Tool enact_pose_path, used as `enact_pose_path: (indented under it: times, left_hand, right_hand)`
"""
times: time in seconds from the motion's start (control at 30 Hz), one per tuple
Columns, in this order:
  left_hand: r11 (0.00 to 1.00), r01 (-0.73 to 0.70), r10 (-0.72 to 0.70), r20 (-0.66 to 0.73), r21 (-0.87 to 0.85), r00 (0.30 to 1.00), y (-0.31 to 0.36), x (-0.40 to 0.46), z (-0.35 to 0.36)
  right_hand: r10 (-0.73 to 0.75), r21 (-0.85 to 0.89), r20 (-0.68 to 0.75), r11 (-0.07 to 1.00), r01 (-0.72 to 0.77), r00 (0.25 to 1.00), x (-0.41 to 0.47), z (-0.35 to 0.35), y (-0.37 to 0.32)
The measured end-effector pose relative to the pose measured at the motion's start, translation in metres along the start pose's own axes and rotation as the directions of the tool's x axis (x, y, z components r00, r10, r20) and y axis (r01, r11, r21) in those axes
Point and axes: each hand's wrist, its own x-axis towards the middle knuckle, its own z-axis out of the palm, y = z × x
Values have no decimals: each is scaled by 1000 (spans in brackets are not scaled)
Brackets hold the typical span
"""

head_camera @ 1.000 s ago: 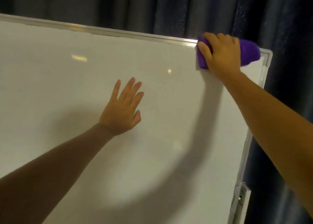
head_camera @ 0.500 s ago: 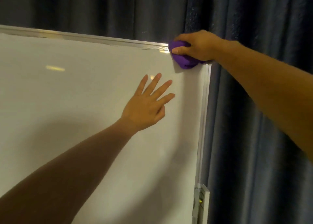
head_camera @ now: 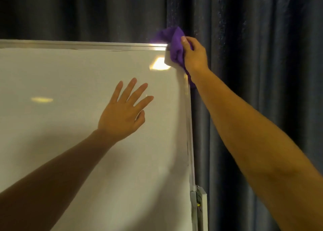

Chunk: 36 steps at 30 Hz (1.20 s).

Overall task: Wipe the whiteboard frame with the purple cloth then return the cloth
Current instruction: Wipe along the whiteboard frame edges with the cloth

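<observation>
**Two hands on the board, cloth at the top right corner**

Two hands are at work: my right hand (head_camera: 194,56) is clenched around the bunched purple microfibre cloth (head_camera: 175,47), pressing it over the top right corner of the silver metal whiteboard frame (head_camera: 104,45), where the top rail meets the right-hand rail (head_camera: 187,108). Part of the cloth sticks up above the corner and a tail of it hangs behind my wrist. My left hand (head_camera: 122,115) grasps nothing; it is spread open with the palm flat on the glossy white board surface (head_camera: 52,126), as I judge it, to steady the board.

I take it I am turning the corner, with the right rail not yet wiped and the return of the cloth to follow.

What could go wrong from here: the loose tail of cloth could catch on the corner or on the grey clamp bracket (head_camera: 198,206) low on the right rail and pull out of my grip. Pressing hard at a high corner could tip or swing the board on its stand if my left palm slips on the smooth surface. The dark blue pleated curtain (head_camera: 262,73) hangs just beside the rail, so my knuckles may drag on it and the cloth may wipe fabric instead of metal.

No brand, label or writing can be read anywhere; the board is blank apart from light reflections.
</observation>
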Motion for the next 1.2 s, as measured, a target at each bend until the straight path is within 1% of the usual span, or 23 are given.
enact_pose_path:
  times: [0.07, 0.2, 0.33, 0.43, 0.53, 0.63, 0.73, 0.83, 0.97, 1.03, 1.07, 1.13, 1.2]
  left_hand:
    - [1000, -6, 5, 11, 7, 1000, -2, -2, -1]
    - [1000, 0, -1, 28, 8, 1000, -3, -4, -6]
    - [1000, 7, -7, 52, 1, 999, -1, -5, -12]
    - [1000, 6, -7, 63, 5, 998, 1, -6, -13]
    - [1000, 2, -1, 87, -4, 996, -5, -8, -12]
    - [1000, 19, -18, 101, -7, 995, -13, -10, -10]
    - [998, 39, -34, 102, -51, 994, -18, -17, -13]
    - [998, 25, -19, 100, -58, 995, -18, -20, -21]
    - [995, 45, -34, 119, -91, 992, -2, -19, -33]
    - [993, 41, -30, 102, -109, 994, 9, -14, -36]
    - [993, 17, -6, 100, -114, 995, 13, -11, -36]
    - [997, -27, 34, 88, -77, 996, 16, 1, -34]
    - [999, 21, -18, 78, -37, 997, 17, 12, -30]
  right_hand:
    - [-1, 1, -17, 1000, 1, 1000, -9, 5, 7]
    - [-131, -82, -6, 988, 130, 991, -30, 8, 21]
    - [-150, -81, 3, 985, 150, 989, -49, 2, 34]
    - [-122, -70, -16, 990, 120, 992, -73, -2, 46]
    - [-63, -100, -31, 993, 59, 998, -119, -2, 73]
    - [12, -123, 5, 992, -12, 1000, -158, 2, 93]
    - [66, -135, 4, 989, -65, 998, -187, 4, 96]
    - [62, -135, -5, 989, -62, 998, -201, 1, 92]
    - [25, -154, 27, 988, -20, 999, -181, -2, 67]
    - [-25, -153, 52, 988, 33, 998, -149, -4, 46]
    - [-54, -157, 64, 986, 63, 997, -130, -5, 36]
    - [-107, -149, 83, 982, 119, 991, -87, -7, 13]
    - [-131, -104, 116, 984, 144, 985, -52, -6, -1]
